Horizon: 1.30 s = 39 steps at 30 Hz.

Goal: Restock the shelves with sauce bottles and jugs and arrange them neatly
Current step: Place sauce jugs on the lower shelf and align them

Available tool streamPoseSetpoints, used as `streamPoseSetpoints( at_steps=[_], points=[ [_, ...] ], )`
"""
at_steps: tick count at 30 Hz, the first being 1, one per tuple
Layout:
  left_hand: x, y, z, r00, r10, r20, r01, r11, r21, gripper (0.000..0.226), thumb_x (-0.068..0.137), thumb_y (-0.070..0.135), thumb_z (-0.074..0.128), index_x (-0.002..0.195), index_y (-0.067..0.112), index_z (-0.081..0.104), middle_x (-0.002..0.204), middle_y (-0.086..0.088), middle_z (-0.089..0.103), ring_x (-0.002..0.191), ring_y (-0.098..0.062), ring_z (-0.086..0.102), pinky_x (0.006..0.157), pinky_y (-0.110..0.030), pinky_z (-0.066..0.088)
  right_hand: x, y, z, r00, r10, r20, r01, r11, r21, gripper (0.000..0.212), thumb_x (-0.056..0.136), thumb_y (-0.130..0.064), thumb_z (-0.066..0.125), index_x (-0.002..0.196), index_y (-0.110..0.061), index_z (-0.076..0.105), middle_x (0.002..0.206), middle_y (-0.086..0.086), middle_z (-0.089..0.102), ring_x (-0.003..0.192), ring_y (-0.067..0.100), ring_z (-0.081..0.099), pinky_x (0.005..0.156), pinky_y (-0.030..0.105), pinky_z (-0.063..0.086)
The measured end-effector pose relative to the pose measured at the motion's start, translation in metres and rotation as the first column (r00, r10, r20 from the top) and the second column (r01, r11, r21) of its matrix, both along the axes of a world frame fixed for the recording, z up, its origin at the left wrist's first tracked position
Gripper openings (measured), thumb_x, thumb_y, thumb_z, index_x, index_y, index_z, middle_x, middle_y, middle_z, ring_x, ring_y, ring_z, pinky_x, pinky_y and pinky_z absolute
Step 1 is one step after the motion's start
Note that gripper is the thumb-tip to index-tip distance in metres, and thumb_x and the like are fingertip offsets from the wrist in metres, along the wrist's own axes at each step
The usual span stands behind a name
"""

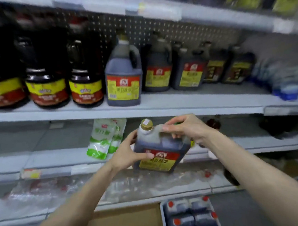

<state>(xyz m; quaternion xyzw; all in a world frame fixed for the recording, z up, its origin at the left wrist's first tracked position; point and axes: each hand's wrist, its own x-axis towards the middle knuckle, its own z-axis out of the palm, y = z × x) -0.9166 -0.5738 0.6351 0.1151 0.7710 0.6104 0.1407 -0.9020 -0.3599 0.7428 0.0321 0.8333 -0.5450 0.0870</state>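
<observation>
At 9 o'clock, three round dark sauce bottles with yellow-and-red labels [46, 88] stood in a row on the white metal shelf [197, 107]. One shelf down, at 8 o'clock, white-and-green pouches [102, 139] leaned upright. At the frame's bottom, near 6 o'clock, lay an open brown cardboard box [124, 223].

The left grip [128, 153] clasped the left side of a squarish dark jug with a gold cap [158, 151], thumb lying across the corner of its red-and-yellow label. This jug hung in the air at 6 o'clock, in front of the lower shelf edge, tilted so its cap pointed to 11 o'clock. Above it, near 12 o'clock, a matching dark handled jug [123, 79] stood upright at the front of the upper shelf.

The right grip [186, 127] curled over the handle at the top of the held jug. Below, at 5 o'clock, a tray of dark packs with red caps [190, 214] sat just right of the box. Toward 2 o'clock, more labelled jugs [188, 70] stood further back on the shelf. At 3 o'clock stood blurred clear-and-blue bottles [285, 84].
</observation>
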Motion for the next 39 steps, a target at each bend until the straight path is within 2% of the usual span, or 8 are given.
streamPoseSetpoints(
  at_steps=[5, 10, 13, 18, 23, 27, 30, 39],
  points=[
    [-0.01, 0.044, 0.099, 0.984, -0.036, -0.172, 0.033, 0.999, -0.02, 0.1, 0.038, 0.045, 0.093, 0.125, 0.018, 0.054, 0.117, 0.007, 0.067, 0.108, -0.009, 0.063, 0.095, -0.035, 0.052, 0.008, 0.045, 0.101, 0.99, 0.007, -0.143, 0.002, 0.998, 0.059, 0.012, 0.074, -0.013, 0.081, 0.073, -0.008, 0.07, 0.054, 0.002, 0.06, 0.047, 0.008, 0.049, 0.051, 0.019, 0.041],
    [-0.018, 0.103, 0.155, 0.963, -0.038, -0.266, 0.028, 0.999, -0.042, 0.08, 0.051, 0.024, 0.095, 0.121, 0.018, 0.056, 0.111, 0.008, 0.068, 0.102, -0.006, 0.064, 0.088, -0.024, 0.053, 0.008, 0.108, 0.156, 0.972, 0.005, -0.236, 0.028, 0.99, 0.138, 0.034, 0.057, -0.03, 0.089, 0.083, -0.014, 0.076, 0.092, 0.011, 0.073, 0.081, 0.018, 0.063, 0.076, 0.035, 0.051],
    [-0.032, 0.146, 0.174, 0.963, -0.052, -0.263, 0.045, 0.998, -0.032, 0.081, 0.05, 0.026, 0.095, 0.119, 0.021, 0.054, 0.109, 0.009, 0.069, 0.1, -0.006, 0.065, 0.089, -0.032, 0.054, -0.001, 0.152, 0.175, 0.96, 0.021, -0.279, 0.035, 0.981, 0.193, 0.034, 0.061, -0.032, 0.088, 0.09, -0.019, 0.075, 0.102, 0.004, 0.07, 0.097, 0.021, 0.063, 0.084, 0.037, 0.053],
    [-0.06, 0.221, 0.186, 0.963, -0.009, -0.27, 0.003, 1.0, -0.023, 0.101, 0.035, 0.045, 0.096, 0.124, 0.021, 0.054, 0.112, 0.008, 0.069, 0.101, -0.008, 0.066, 0.088, -0.035, 0.056, -0.024, 0.224, 0.189, 0.946, 0.081, -0.313, -0.022, 0.982, 0.186, 0.028, 0.076, -0.018, 0.081, 0.101, -0.011, 0.071, 0.096, -0.001, 0.068, 0.083, 0.008, 0.062, 0.054, 0.01, 0.046],
    [-0.087, 0.283, 0.184, 0.957, 0.089, -0.276, -0.091, 0.996, 0.005, 0.081, 0.052, 0.025, 0.094, 0.122, 0.026, 0.053, 0.11, 0.009, 0.067, 0.099, -0.004, 0.063, 0.077, -0.02, 0.052, -0.074, 0.28, 0.186, 0.917, 0.137, -0.374, -0.072, 0.981, 0.183, 0.021, 0.075, -0.018, 0.081, 0.092, -0.018, 0.07, 0.095, 0.0, 0.069, 0.088, 0.012, 0.064, 0.066, 0.018, 0.049],
    [-0.109, 0.297, 0.178, 0.956, 0.174, -0.235, -0.176, 0.984, 0.012, 0.077, 0.05, 0.019, 0.094, 0.117, 0.022, 0.056, 0.106, 0.005, 0.07, 0.097, -0.009, 0.066, 0.085, -0.031, 0.056, -0.113, 0.297, 0.168, 0.909, 0.155, -0.387, -0.093, 0.98, 0.174, 0.025, 0.072, -0.02, 0.083, 0.095, -0.015, 0.072, 0.097, 0.003, 0.07, 0.092, 0.019, 0.066, 0.078, 0.03, 0.055],
    [-0.124, 0.297, 0.175, 0.953, 0.2, -0.229, -0.208, 0.978, -0.012, 0.073, 0.052, 0.015, 0.093, 0.114, 0.021, 0.055, 0.104, 0.005, 0.068, 0.095, -0.009, 0.065, 0.08, -0.027, 0.055, -0.137, 0.298, 0.158, 0.906, 0.173, -0.387, -0.12, 0.98, 0.155, 0.024, 0.074, -0.02, 0.083, 0.095, -0.016, 0.072, 0.096, -0.001, 0.069, 0.091, 0.015, 0.065, 0.077, 0.027, 0.054],
    [-0.169, 0.277, 0.17, 0.965, 0.198, -0.171, -0.202, 0.979, -0.004, 0.099, 0.043, 0.029, 0.09, 0.132, 0.015, 0.049, 0.114, -0.002, 0.067, 0.101, -0.015, 0.066, 0.082, -0.034, 0.057, -0.192, 0.275, 0.144, 0.901, 0.148, -0.408, -0.103, 0.986, 0.132, 0.024, 0.073, -0.019, 0.083, 0.094, -0.016, 0.07, 0.093, -0.005, 0.067, 0.089, 0.008, 0.062, 0.074, 0.021, 0.051]
  ],
)
